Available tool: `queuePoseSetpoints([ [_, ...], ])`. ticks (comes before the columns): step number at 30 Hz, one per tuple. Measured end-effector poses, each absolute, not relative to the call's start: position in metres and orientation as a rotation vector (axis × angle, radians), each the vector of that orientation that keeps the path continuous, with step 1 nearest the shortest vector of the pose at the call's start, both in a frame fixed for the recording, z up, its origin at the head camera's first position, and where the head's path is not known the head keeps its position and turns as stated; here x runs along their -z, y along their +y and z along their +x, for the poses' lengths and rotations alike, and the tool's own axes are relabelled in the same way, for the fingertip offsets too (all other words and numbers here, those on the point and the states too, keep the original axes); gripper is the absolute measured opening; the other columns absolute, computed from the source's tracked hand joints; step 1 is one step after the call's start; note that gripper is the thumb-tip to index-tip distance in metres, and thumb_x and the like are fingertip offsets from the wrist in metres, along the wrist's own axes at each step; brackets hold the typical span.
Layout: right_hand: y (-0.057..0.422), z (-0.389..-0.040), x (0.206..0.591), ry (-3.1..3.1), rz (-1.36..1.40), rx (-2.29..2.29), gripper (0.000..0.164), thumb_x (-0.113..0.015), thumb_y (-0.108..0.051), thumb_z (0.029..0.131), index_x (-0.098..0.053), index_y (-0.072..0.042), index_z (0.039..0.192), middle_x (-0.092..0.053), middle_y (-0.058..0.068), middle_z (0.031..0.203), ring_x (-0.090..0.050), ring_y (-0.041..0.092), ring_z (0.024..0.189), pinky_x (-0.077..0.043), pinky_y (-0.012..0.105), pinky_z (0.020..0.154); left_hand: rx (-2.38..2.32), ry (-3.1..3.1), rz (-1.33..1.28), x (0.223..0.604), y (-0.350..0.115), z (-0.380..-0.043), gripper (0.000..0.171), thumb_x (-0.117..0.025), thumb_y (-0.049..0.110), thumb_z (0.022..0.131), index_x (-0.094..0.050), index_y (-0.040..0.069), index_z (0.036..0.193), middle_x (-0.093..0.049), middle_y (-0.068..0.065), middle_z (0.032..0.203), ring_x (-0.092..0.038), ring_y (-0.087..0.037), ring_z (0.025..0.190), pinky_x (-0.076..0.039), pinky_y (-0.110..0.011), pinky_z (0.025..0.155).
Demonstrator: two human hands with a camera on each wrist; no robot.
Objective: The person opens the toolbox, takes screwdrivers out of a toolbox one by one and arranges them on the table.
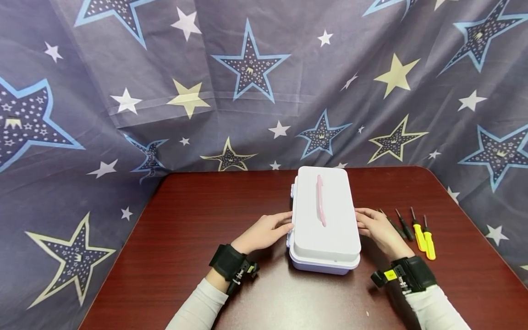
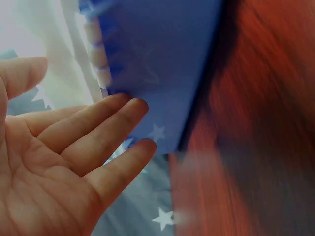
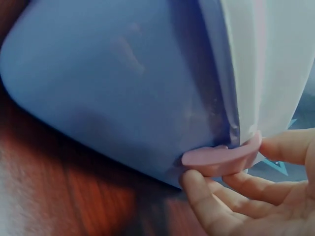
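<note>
A storage box with a white lid (image 1: 334, 238), a pink carry handle (image 1: 320, 201) and a blue-lilac body (image 1: 319, 266) stands closed on the table. My left hand (image 1: 261, 231) is at its hinged left side; in the left wrist view the fingers (image 2: 98, 140) stretch out fairly straight along the blue wall, with the thumb held away. At the opposite side is my right hand (image 1: 381, 231). In the right wrist view its thumb and fingers pinch a pink latch (image 3: 221, 160) that lies across the lid's edge and the body.
Right of the right hand lie two screwdrivers with yellow handles (image 1: 425, 238) and two with black handles (image 1: 404, 229). The dark red wooden table (image 1: 206, 197) ends at the back against a grey star-patterned cloth (image 1: 247, 123). A tiny pale speck (image 1: 367, 314) lies near the front.
</note>
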State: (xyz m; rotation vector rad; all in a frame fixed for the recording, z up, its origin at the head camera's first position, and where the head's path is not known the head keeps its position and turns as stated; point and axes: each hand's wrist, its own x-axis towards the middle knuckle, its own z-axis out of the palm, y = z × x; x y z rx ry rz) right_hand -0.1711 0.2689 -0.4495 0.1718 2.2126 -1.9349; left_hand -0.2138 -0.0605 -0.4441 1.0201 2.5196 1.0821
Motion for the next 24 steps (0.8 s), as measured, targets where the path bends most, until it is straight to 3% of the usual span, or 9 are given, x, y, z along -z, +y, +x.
queuePoseSetpoints([
  [9,0.2667,-0.1700,0.4508,2.147,0.196,2.029,0.057,-0.048,-0.025,0.100,-0.032,0.013,0.138,-0.063,-0.003,0.099,-0.062,0.003,0.087,-0.054,0.023,0.079,-1.163,2.436,0.999,0.4472,-0.0586,-0.2143,0.050,-0.052,0.030,0.098,-0.041,0.010,0.143,-0.048,-0.003,0.141,-0.054,-0.004,0.118,-0.046,-0.021,0.095],
  [20,0.2721,-0.1750,0.4547,2.013,0.216,2.085,0.056,-0.051,-0.021,0.099,-0.031,0.014,0.138,-0.064,-0.005,0.095,-0.063,0.007,0.087,-0.053,0.025,0.080,-1.198,2.423,1.009,0.4494,-0.0574,-0.2151,0.050,-0.054,0.028,0.097,-0.044,0.007,0.141,-0.050,-0.007,0.138,-0.056,-0.007,0.116,-0.047,-0.023,0.094],
  [24,0.2761,-0.1768,0.4578,1.885,0.198,2.177,0.041,-0.052,-0.017,0.098,-0.042,0.008,0.130,-0.066,-0.003,0.094,-0.064,0.009,0.087,-0.054,0.027,0.079,-1.190,2.427,1.020,0.4487,-0.0569,-0.2158,0.050,-0.053,0.029,0.097,-0.044,0.005,0.140,-0.051,-0.009,0.137,-0.056,-0.010,0.116,-0.048,-0.026,0.095],
])
